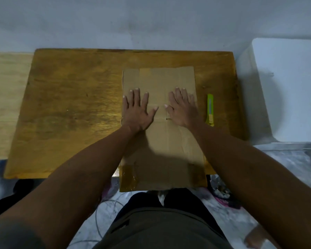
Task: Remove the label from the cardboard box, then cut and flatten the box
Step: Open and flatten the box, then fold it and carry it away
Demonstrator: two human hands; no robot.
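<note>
Pressing flat on the cardboard box [160, 123]: left hand [137, 109] and right hand [182, 108], both palm-down, fingers spread wide, holding nothing. Box lies flattened on the counter [70, 105], right of centre, its 6 o'clock edge overhanging the counter. Green cutter [210, 109] on the counter at 3 o'clock, just beside the box, untouched.

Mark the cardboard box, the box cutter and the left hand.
cardboard box [158, 78], head view, bare far panel.
box cutter [210, 109], head view, middle of its green body.
left hand [137, 112], head view, back of the hand.
</note>
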